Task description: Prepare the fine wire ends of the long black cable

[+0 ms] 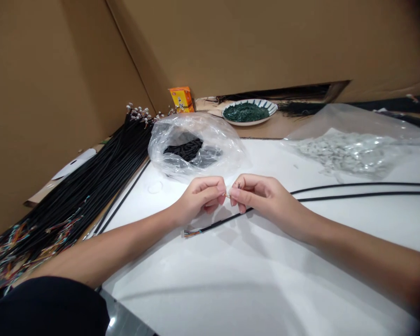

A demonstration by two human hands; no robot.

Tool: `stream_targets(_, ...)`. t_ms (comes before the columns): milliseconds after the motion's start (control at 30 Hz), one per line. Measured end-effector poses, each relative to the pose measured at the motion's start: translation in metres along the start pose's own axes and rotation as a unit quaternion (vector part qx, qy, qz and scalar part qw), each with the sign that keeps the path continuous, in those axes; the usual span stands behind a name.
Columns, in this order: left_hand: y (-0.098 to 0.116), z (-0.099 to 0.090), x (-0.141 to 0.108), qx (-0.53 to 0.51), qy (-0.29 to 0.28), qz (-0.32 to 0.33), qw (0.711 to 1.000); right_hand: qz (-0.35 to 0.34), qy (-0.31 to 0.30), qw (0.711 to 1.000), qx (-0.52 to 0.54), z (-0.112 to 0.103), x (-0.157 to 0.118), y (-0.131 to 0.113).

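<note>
Near the middle of the white tabletop (210, 275), my left hand (205, 195) and my right hand (254, 192) almost meet, fingertips pinched. Between them runs a short, thin orange-brown wire (227, 195), with an end in each pinch. What else the fingertips cover is too small to tell. Black cable (364, 196) comes in from the right and passes behind my right hand. Below the hands lies a cable end (192, 233) with coloured wires and a small pale connector.
Behind the hands is a clear bag (196, 149) of small black parts; a bag (350, 149) of whitish pieces lies right. Bundled black cables (101, 182) fill the left. A plate (273, 108) of dark green material and an orange box (182, 99) stand at the back.
</note>
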State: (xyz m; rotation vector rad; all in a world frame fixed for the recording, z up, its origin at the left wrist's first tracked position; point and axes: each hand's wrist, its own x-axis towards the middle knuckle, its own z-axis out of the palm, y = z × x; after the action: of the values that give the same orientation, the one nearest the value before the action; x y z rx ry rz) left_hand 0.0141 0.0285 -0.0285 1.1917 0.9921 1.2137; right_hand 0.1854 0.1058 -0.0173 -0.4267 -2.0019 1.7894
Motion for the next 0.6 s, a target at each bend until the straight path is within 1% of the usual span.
stream_targets(100,0.0006,-0.0002,-0.0013,0.018,-0.008,-0.003,1.0,0.0,-0.028,0.999,0.024,-0.0013,0.0002,-0.0013)
stream_targets(167,0.0011,-0.0005,-0.0018,0.016,-0.016,-0.007,1.0,0.006,-0.033,0.999,0.029,-0.0012,0.0004,-0.0015)
stream_targets(400,0.0023,-0.0009,-0.0017,0.005,-0.026,-0.025,0.999,0.023,0.008,1.0,0.009,0.0039,-0.0002,-0.0012)
stream_targets(600,0.0026,-0.0007,-0.0003,-0.003,-0.028,-0.026,0.999,0.009,0.008,1.0,0.019,0.004,0.0003,-0.0011)
